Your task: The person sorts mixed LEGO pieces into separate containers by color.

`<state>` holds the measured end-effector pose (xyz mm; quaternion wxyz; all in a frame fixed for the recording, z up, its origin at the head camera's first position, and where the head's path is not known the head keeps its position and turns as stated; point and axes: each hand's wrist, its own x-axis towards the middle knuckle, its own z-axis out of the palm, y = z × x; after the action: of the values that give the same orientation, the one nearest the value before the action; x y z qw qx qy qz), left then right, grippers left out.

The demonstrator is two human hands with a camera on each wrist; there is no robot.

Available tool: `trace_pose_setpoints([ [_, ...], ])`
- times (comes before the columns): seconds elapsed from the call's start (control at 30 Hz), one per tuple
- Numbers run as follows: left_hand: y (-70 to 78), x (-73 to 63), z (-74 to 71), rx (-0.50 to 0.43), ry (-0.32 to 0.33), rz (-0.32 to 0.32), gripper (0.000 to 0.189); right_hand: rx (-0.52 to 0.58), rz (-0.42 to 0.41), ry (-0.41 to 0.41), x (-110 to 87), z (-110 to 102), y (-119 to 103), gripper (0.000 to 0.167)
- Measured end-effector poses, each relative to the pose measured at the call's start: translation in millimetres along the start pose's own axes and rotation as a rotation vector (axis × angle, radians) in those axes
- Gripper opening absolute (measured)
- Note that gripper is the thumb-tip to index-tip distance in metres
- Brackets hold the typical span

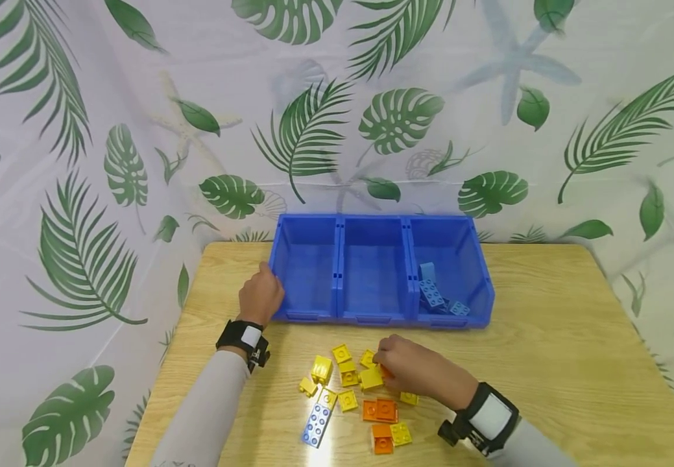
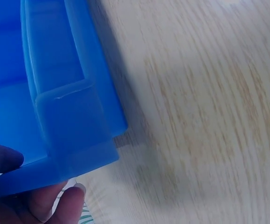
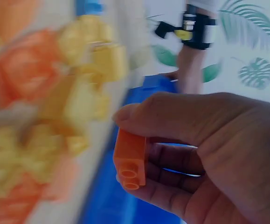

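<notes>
My left hand [image 1: 261,297] grips the left side wall of a blue three-compartment bin [image 1: 372,320]; in the left wrist view the thumb lies inside the wall [image 2: 27,175] and the fingertips show outside it. Over the loose bricks on the table, my right hand [image 1: 412,364] pinches an orange toy brick [image 3: 130,151] between thumb and fingers, its studs showing in the right wrist view. Close to that hand lie several yellow bricks [image 1: 371,378] and orange bricks [image 1: 380,410].
Blue bricks [image 1: 432,293] lie in the bin's right compartment. A light blue brick [image 1: 316,425] rests on the wooden table [image 1: 547,363] nearer the front, touching the yellow ones. Behind the bin hangs a leaf-patterned cloth [image 1: 325,58].
</notes>
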<state>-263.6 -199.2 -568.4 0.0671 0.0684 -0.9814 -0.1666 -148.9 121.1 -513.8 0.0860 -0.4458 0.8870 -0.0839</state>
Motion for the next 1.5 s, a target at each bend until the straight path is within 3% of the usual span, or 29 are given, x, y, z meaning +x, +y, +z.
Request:
trace_pose_setpoints([
  [0.33, -2.1, 1.3, -3.0, -0.001, -0.041, -0.024, 0.024, 0.004, -0.026, 0.076, 60.9, -53, -11, 0.009],
  [0.67, -4.5, 3.3, -3.9, 0.006, -0.037, 0.000, 0.023, 0.011, -0.011, 0.092, 128.6, -68, -11, 0.003],
  [0.83, -4.8, 3.3, -4.8, 0.006, -0.044, -0.004, 0.021, 0.067, 0.022, 0.081, 165.0, -67, -9, 0.005],
  [1.1, -1.2, 5.0, -1.1, -0.009, -0.046, -0.009, 0.018, 0.096, 0.172, 0.020, 213.6, -57, 10, 0.018],
  [1.37, -2.9, 5.7, -1.5, -0.010, -0.009, -0.006, 0.018, 0.161, 0.326, -0.101, 242.0, -34, 21, 0.007],
  [1.5, -3.3, 5.4, -0.2, -0.013, -0.013, -0.011, 0.019, 0.126, 0.337, -0.143, 246.8, -11, 24, 0.010],
])
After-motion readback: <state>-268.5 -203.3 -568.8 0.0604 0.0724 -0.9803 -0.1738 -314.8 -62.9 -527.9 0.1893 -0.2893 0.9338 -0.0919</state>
